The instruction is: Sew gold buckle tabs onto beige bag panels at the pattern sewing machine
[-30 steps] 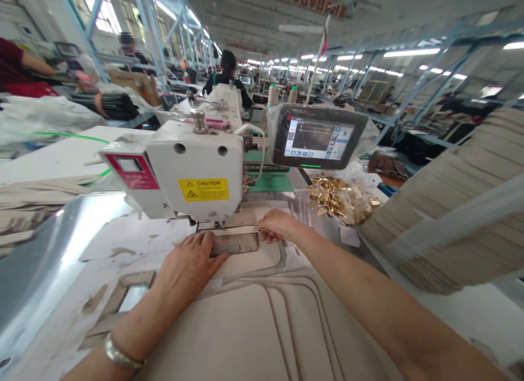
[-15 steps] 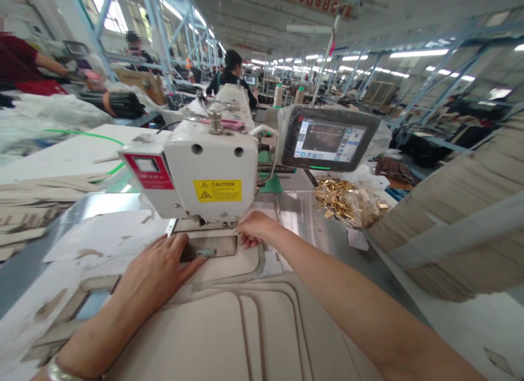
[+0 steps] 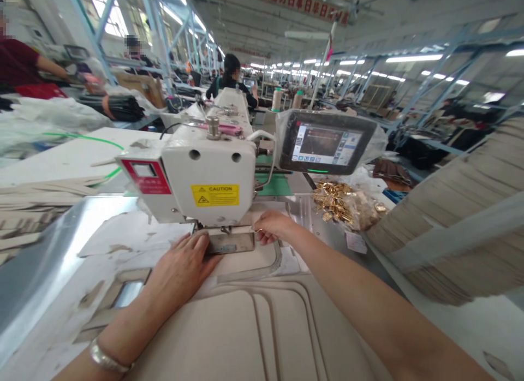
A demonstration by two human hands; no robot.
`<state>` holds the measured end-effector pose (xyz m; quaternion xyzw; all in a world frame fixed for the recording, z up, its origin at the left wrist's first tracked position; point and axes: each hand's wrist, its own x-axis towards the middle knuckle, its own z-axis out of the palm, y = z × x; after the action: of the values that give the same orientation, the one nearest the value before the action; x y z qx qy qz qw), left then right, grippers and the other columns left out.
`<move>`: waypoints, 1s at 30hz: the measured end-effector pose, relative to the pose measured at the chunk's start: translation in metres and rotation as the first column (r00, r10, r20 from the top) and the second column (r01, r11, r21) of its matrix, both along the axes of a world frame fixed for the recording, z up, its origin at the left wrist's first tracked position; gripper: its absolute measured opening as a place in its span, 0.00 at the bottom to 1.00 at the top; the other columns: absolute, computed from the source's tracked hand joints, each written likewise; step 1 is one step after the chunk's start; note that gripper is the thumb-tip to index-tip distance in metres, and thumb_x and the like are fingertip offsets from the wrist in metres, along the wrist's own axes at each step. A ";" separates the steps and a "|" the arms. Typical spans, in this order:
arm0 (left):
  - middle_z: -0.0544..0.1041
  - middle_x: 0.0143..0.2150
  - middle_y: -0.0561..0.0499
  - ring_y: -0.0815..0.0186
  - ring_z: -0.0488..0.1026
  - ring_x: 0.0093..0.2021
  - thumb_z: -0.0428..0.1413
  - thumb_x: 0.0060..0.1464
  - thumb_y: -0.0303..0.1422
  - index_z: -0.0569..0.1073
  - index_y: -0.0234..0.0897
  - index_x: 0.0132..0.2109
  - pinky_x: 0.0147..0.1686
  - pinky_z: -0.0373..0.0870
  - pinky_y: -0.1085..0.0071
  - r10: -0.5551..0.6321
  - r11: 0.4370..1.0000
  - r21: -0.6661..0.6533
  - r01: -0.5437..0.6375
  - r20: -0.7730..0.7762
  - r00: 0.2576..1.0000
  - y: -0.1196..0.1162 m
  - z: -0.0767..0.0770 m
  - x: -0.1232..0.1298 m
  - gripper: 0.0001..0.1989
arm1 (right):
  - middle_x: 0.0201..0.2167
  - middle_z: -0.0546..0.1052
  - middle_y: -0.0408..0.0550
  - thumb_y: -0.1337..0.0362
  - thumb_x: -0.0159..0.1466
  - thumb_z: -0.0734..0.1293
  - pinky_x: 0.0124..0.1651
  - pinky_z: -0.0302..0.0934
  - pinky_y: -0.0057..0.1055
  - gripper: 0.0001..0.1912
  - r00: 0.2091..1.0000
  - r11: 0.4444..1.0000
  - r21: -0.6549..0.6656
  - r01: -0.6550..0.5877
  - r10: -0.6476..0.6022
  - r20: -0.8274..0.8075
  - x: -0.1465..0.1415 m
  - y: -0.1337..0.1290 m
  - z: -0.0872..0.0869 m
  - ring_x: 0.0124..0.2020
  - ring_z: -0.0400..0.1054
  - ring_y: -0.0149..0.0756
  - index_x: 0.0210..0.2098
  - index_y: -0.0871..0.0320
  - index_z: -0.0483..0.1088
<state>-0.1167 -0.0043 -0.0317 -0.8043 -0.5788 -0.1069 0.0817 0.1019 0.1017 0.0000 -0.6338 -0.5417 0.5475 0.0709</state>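
Crosswise, the pale strip point(image 3: 241, 230) lies just under the machine head point(image 3: 213, 171), its long axis running left to right along the far edge of the metal plate point(image 3: 235, 243); the right hand point(image 3: 273, 227) is nearer, thumb and finger pinched together on its right end; the left hand point(image 3: 180, 266) lies flat over the plate's left end, thumb apart from the fingers; beneath is a beige panel point(image 3: 257, 261), with stacked panels point(image 3: 213, 326) close in front, leaving little room.
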 end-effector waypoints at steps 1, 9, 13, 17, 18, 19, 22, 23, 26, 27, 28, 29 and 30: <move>0.75 0.53 0.36 0.52 0.73 0.54 0.47 0.62 0.46 0.69 0.32 0.50 0.59 0.65 0.55 -0.018 1.000 0.005 0.018 0.010 1.000 0.000 -0.003 0.002 0.22 | 0.13 0.70 0.40 0.74 0.64 0.61 0.15 0.55 0.20 0.12 1.000 1.000 0.002 0.005 -0.005 -0.001 0.004 -0.001 0.002 0.11 0.64 0.27 0.24 0.61 0.63; 0.73 0.57 0.39 0.54 0.71 0.56 0.49 0.62 0.40 0.70 0.32 0.55 0.58 0.68 0.57 -0.087 0.995 -0.032 0.090 0.069 0.994 0.005 -0.008 0.021 0.20 | 0.14 0.71 0.42 0.74 0.64 0.62 0.16 0.56 0.20 0.11 0.999 0.999 0.012 0.049 -0.049 -0.016 0.041 -0.001 0.002 0.12 0.66 0.28 0.25 0.60 0.62; 0.75 0.50 0.40 0.53 0.71 0.50 0.50 0.61 0.38 0.73 0.33 0.54 0.52 0.71 0.56 -0.076 0.996 -0.044 0.076 -0.007 0.997 0.003 0.001 0.035 0.18 | 0.14 0.72 0.42 0.73 0.63 0.63 0.17 0.57 0.20 0.09 0.998 0.998 0.021 0.056 -0.056 -0.032 0.062 0.003 -0.002 0.13 0.67 0.28 0.25 0.60 0.63; 0.75 0.45 0.40 0.52 0.72 0.45 0.48 0.62 0.37 0.74 0.35 0.52 0.47 0.71 0.55 -0.042 0.993 -0.115 0.032 -0.089 0.995 0.000 0.013 0.046 0.17 | 0.15 0.73 0.42 0.73 0.63 0.63 0.16 0.57 0.20 0.09 0.997 0.998 0.026 0.063 -0.062 -0.037 0.077 0.005 -0.004 0.14 0.68 0.28 0.26 0.61 0.64; 0.75 0.44 0.41 0.52 0.72 0.45 0.48 0.62 0.36 0.74 0.35 0.51 0.47 0.70 0.55 -0.039 0.991 -0.135 0.025 -0.102 0.994 0.000 0.016 0.048 0.17 | 0.15 0.73 0.42 0.73 0.63 0.63 0.17 0.57 0.20 0.09 0.997 0.997 0.030 0.068 -0.067 -0.037 0.079 0.005 -0.004 0.14 0.68 0.28 0.26 0.61 0.64; 0.76 0.44 0.41 0.52 0.72 0.45 0.47 0.62 0.36 0.74 0.35 0.50 0.47 0.69 0.55 -0.037 0.988 -0.151 0.020 -0.111 0.993 0.000 0.018 0.049 0.16 | 0.15 0.73 0.42 0.73 0.62 0.63 0.17 0.57 0.20 0.09 0.997 0.997 0.032 0.072 -0.071 -0.036 0.079 0.005 -0.005 0.14 0.68 0.28 0.26 0.61 0.64; 0.77 0.43 0.41 0.52 0.73 0.45 0.45 0.63 0.35 0.74 0.36 0.47 0.47 0.68 0.55 -0.019 0.981 -0.195 0.000 -0.096 0.995 0.000 0.023 0.052 0.15 | 0.15 0.73 0.42 0.73 0.62 0.64 0.17 0.58 0.20 0.09 0.996 0.996 0.047 0.081 -0.080 -0.033 0.079 0.004 -0.006 0.14 0.67 0.27 0.26 0.61 0.64; 0.77 0.43 0.42 0.52 0.74 0.45 0.44 0.63 0.35 0.74 0.36 0.46 0.47 0.68 0.55 -0.014 0.976 -0.219 -0.003 -0.073 0.997 -0.001 0.024 0.053 0.15 | 0.15 0.73 0.42 0.73 0.62 0.64 0.17 0.58 0.20 0.08 0.996 0.995 0.052 0.082 -0.080 -0.032 0.078 0.004 -0.006 0.14 0.67 0.27 0.26 0.61 0.64; 0.79 0.41 0.44 0.55 0.76 0.44 0.41 0.65 0.36 0.73 0.37 0.44 0.46 0.68 0.59 0.001 0.952 -0.306 0.004 0.017 1.000 -0.005 0.028 0.056 0.16 | 0.15 0.73 0.42 0.72 0.63 0.64 0.18 0.58 0.20 0.08 0.996 0.994 0.062 0.085 -0.083 -0.043 0.078 0.003 -0.007 0.14 0.67 0.27 0.26 0.61 0.64; 0.79 0.40 0.44 0.56 0.76 0.43 0.41 0.65 0.37 0.72 0.38 0.43 0.44 0.68 0.61 0.009 0.943 -0.332 0.005 0.040 0.999 -0.007 0.030 0.058 0.16 | 0.15 0.73 0.42 0.72 0.63 0.64 0.18 0.58 0.20 0.08 0.995 0.994 0.062 0.089 -0.086 -0.053 0.079 0.003 -0.007 0.14 0.67 0.26 0.26 0.61 0.64; 0.79 0.39 0.45 0.56 0.77 0.41 0.40 0.65 0.38 0.71 0.38 0.43 0.42 0.68 0.62 0.018 0.935 -0.354 0.002 0.052 0.998 -0.009 0.032 0.060 0.16 | 0.15 0.73 0.41 0.72 0.63 0.64 0.18 0.59 0.20 0.08 0.994 0.993 0.065 0.095 -0.090 -0.067 0.079 0.002 -0.007 0.14 0.67 0.26 0.26 0.61 0.64; 0.80 0.38 0.46 0.56 0.77 0.40 0.40 0.65 0.38 0.71 0.39 0.42 0.39 0.68 0.63 0.022 0.928 -0.373 0.001 0.058 0.998 -0.011 0.035 0.061 0.16 | 0.15 0.73 0.41 0.72 0.63 0.64 0.18 0.59 0.19 0.08 0.992 0.993 0.068 0.100 -0.095 -0.080 0.080 0.001 -0.007 0.14 0.67 0.26 0.27 0.61 0.64; 0.80 0.37 0.46 0.56 0.78 0.39 0.40 0.65 0.38 0.71 0.40 0.41 0.38 0.67 0.63 0.021 0.921 -0.391 0.003 0.057 0.998 -0.013 0.037 0.063 0.16 | 0.15 0.73 0.41 0.72 0.62 0.64 0.18 0.58 0.19 0.08 0.992 0.993 0.065 0.101 -0.095 -0.086 0.081 0.000 -0.006 0.14 0.67 0.26 0.27 0.61 0.64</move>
<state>-0.0537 -0.0175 0.0051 -0.7983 -0.5942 -0.0129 -0.0970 0.1826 0.1013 -0.0062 -0.6337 -0.5252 0.5499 0.1421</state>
